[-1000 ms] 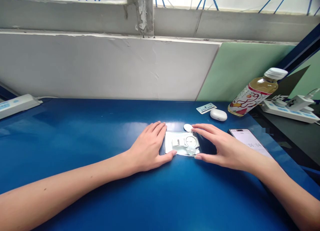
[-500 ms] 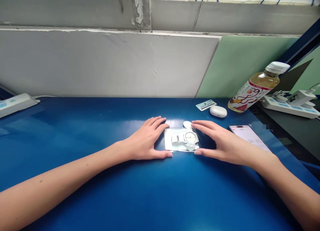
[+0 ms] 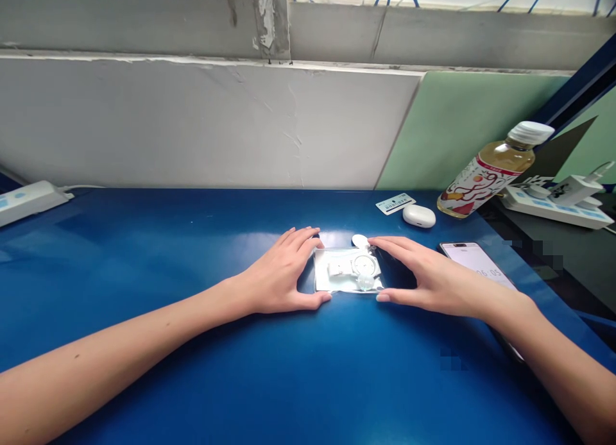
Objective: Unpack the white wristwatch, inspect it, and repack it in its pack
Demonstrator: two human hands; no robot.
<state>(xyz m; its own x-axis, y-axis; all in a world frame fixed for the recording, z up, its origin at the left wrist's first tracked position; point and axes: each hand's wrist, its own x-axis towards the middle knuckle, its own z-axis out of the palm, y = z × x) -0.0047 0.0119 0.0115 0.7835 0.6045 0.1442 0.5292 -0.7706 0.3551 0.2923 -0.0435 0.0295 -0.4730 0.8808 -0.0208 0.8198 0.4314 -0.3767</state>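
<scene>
A small clear plastic bag (image 3: 332, 279) with a white wristwatch (image 3: 363, 264) inside lies flat on the blue table (image 3: 192, 252). My left hand (image 3: 282, 275) rests at the bag's left edge, fingers stretched out and thumb touching its near corner. My right hand (image 3: 423, 278) lies at the bag's right edge, fingers spread, forefinger along the far side and thumb at the near corner. Neither hand lifts the bag. A small white disc (image 3: 360, 240) sits just behind the bag, by my right forefinger.
A phone (image 3: 474, 262) with a lit screen lies right of my right hand. Behind it are a white earbud case (image 3: 419, 215), a small label card (image 3: 395, 204) and a tilted drink bottle (image 3: 491, 172). Power strips sit at far left (image 3: 29, 201) and far right (image 3: 553, 208).
Both hands have stayed at the bag's two sides with only slight shifts. The view has moved a little.
</scene>
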